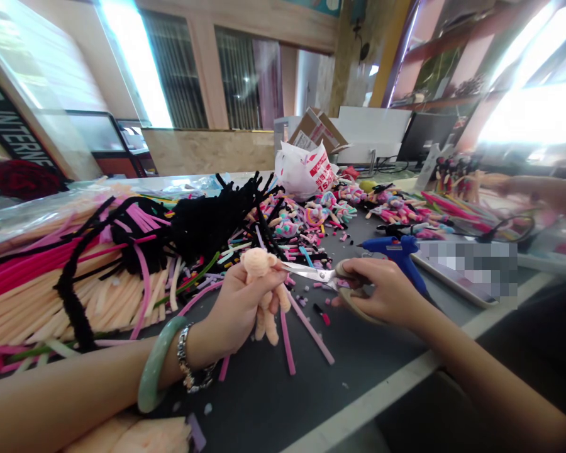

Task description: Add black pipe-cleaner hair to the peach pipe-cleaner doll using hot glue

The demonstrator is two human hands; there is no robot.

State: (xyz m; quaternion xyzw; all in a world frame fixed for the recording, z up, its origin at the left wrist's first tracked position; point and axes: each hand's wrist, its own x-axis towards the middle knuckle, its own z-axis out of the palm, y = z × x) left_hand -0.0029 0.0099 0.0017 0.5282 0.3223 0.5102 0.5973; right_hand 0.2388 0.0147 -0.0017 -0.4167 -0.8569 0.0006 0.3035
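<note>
My left hand (236,308) is closed around a small peach doll figure (259,262) made of fuzzy pipe cleaner, with a round head on top and legs hanging below the fingers. In my right hand (387,290) is a pair of scissors (323,274) with beige handles, fingers through the loops. The blades point left, and their tips reach the doll just beside its head, close to my left fingertips. Whether the blades touch the doll is hard to tell. Beneath my hands, pink pipe cleaners (307,326) lie on the dark table.
A blue glue gun (396,248) lies beyond my right hand, near a pale tray (453,274). Piles of peach pipe cleaners (42,299) and a black bundle (207,220) fill the left. Finished small dolls (316,214) and a white plastic bag (306,170) stand behind. Another person's blurred arm (532,189) reaches in at right.
</note>
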